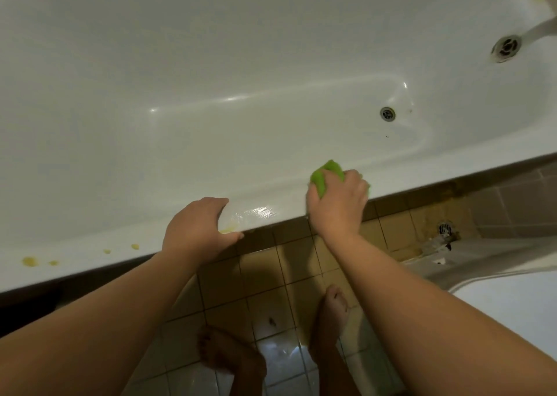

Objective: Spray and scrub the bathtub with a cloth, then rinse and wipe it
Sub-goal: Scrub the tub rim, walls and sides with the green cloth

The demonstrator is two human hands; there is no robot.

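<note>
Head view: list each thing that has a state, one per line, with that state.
Bathtub: unfilled, with yellowish spots and a wet sheen on the near rim.
Floor drain: unplugged.
Overflow drain: uncovered.
Green cloth: bunched, pressed on the near rim.
Right hand: grips the green cloth.
Left hand: rests on the near rim, fingers relaxed, holding nothing.
Floor tiles: shiny between the feet, possibly wet.

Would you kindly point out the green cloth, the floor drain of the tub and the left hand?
green cloth (327,171): head view, on the bunched top.
floor drain (387,114): head view, on its metal grate.
left hand (196,230): head view, on its back.
</note>
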